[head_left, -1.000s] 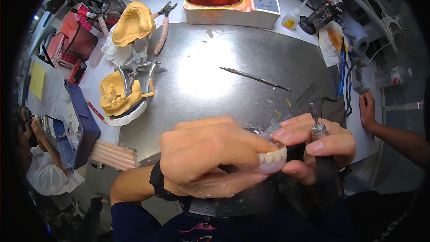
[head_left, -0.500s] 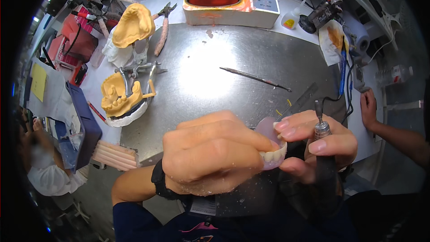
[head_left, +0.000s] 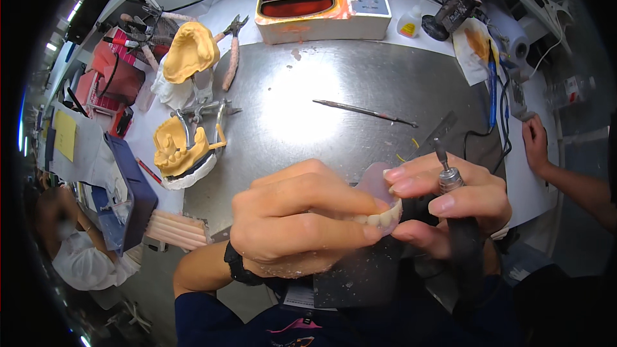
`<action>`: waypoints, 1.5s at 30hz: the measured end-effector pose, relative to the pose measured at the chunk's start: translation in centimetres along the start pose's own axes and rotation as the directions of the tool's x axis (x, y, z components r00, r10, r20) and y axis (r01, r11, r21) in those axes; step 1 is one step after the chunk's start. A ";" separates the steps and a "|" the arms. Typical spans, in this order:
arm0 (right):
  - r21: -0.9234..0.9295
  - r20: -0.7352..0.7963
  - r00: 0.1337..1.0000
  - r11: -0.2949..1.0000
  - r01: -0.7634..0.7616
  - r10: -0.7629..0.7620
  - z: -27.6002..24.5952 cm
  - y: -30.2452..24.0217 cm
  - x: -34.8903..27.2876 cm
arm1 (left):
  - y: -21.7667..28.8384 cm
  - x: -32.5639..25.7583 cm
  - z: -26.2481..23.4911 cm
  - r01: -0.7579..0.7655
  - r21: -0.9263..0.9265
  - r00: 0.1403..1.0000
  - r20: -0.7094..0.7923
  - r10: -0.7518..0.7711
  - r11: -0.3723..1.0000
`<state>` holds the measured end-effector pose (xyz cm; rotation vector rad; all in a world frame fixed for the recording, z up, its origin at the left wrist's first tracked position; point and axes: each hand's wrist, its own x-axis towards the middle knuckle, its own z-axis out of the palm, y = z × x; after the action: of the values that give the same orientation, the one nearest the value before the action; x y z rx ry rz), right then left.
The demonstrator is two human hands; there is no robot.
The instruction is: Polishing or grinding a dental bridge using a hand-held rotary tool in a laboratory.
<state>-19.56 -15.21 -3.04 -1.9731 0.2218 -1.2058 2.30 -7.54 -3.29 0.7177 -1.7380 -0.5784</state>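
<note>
Denture [head_left: 387,218] (tooth row on translucent pinkish base) is held up by the near edge of the metal surface [head_left: 244,135]; clock positions below taken from it.

L hand [head_left: 308,215], at 9 o'clock: fingers narrowed in a firm pinch on the denture, teeth partly hidden. Grip appears chosen to steady the pc. and leave the R end exposed.

R hand [head_left: 463,196], approx. 3 o'clock: holding handpiece [head_left: 450,180] betw. fingers, tip up and away from the denture, prob. to keep it clear while the fingertips are used. Those fingertips sit at the denture's R edge; full contact can't be confirmed.

Articulator w/ lower cast [head_left: 180,157] and upper cast [head_left: 191,51] at 10 o'clock, opened; presumably set aside for ref. within reach.

Wax heater [head_left: 321,29] at 11, far edge, likely to save working space. Metal spatula [head_left: 366,112] lies loose at 12; ruler [head_left: 437,133] at 1, flat. Blue corded tool [head_left: 493,93] also approx. 1, its cable off to the side. Another person's hand [head_left: 535,138] rests at 2, well apart.
</note>
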 end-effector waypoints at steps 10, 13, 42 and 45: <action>0.045 -0.040 0.999 0.999 0.003 -0.001 0.2 0.0 -0.1 | 0.0 -0.2 1.8 0.036 -0.108 0.973 -0.221 -0.059 0.994; 0.023 -0.030 1.000 1.000 0.006 -0.006 0.0 0.1 0.0 | 0.2 -0.1 1.4 0.077 -0.114 0.972 -0.212 -0.100 0.991; -0.014 -0.040 0.998 0.998 0.056 -0.057 0.1 0.8 0.1 | -0.3 0.3 1.4 0.009 0.061 0.989 -0.148 0.000 0.998; -0.025 -0.039 0.998 0.999 0.039 -0.040 0.2 0.7 -0.1 | -0.4 -0.1 1.4 0.024 0.050 0.989 -0.146 -0.016 0.998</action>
<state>-19.24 -15.52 -3.62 -1.9839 0.2187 -1.2738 1.05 -7.73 -3.98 0.7949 -1.6166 -0.4845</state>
